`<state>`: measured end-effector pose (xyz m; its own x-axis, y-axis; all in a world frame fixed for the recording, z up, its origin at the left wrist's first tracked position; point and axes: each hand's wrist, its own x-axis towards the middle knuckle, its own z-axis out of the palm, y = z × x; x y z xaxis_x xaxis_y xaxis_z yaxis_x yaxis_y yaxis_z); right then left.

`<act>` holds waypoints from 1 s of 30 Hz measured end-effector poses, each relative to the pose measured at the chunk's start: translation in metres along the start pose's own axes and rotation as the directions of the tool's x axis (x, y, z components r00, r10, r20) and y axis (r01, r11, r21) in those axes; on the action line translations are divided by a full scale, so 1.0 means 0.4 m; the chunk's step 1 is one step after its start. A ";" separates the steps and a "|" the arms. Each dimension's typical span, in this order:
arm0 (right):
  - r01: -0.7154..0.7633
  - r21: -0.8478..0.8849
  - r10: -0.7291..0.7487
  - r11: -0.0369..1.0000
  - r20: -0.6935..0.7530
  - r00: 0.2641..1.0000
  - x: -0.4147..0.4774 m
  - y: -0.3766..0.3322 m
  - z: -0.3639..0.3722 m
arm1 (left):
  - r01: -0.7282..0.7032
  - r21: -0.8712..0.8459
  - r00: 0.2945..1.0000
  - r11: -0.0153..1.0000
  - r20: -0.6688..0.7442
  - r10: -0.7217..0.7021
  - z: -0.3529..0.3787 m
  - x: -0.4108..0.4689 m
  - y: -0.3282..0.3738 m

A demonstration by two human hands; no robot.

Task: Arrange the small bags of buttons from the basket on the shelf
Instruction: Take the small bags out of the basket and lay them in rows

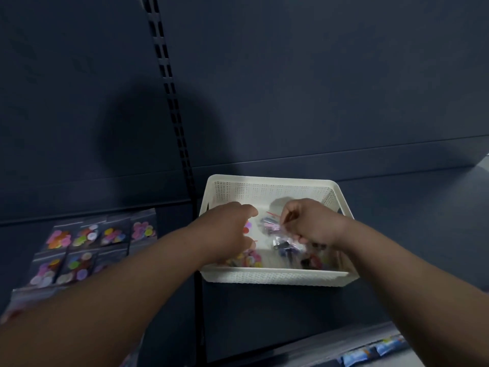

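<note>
A white perforated basket (270,278) stands on the dark shelf (397,207) and holds several small clear bags of coloured buttons (251,258). Both my hands are inside it. My right hand (309,221) is closed, pinching a clear bag with dark and purple buttons (284,241) that hangs from its fingers. My left hand (227,229) is curled over bags at the basket's left side; whether it grips one is hidden by blur. On the shelf to the left, several button bags (87,250) lie flat in two rows.
A slotted upright post (169,102) runs down the dark back panel left of the basket. A lower shelf edge with blue price labels (370,353) shows at the bottom right. Bare shelf surface lies to the right of the basket.
</note>
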<state>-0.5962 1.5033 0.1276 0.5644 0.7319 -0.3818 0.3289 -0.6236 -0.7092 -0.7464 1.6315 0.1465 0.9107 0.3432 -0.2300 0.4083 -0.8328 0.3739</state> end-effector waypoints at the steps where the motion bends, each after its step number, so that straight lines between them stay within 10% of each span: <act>1: 0.008 0.037 -0.008 0.999 -0.018 1.000 0.007 0.002 -0.008 | 0.014 -0.023 1.000 1.000 0.007 -0.014 0.000 0.011 0.002; 16: 0.083 -0.499 0.007 0.863 0.176 0.984 -0.022 0.016 -0.013 | -0.184 0.164 0.981 0.969 0.096 0.170 0.070 0.183 0.036; 25: 0.156 -0.427 -0.101 0.891 0.149 0.984 -0.004 0.019 0.012 | -0.014 -0.222 1.000 0.975 0.014 0.018 0.034 0.175 0.011; 30: 0.151 -0.346 -0.125 0.926 0.098 0.987 0.006 0.017 0.013 | 0.130 -0.616 0.991 0.777 0.072 -0.108 -0.013 0.136 0.015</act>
<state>-0.5966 1.5024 0.1188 0.4417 0.8274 -0.3470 0.6519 -0.5617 -0.5094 -0.6939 1.6474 0.1412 0.8541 0.3990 -0.3335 0.4742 -0.3345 0.8144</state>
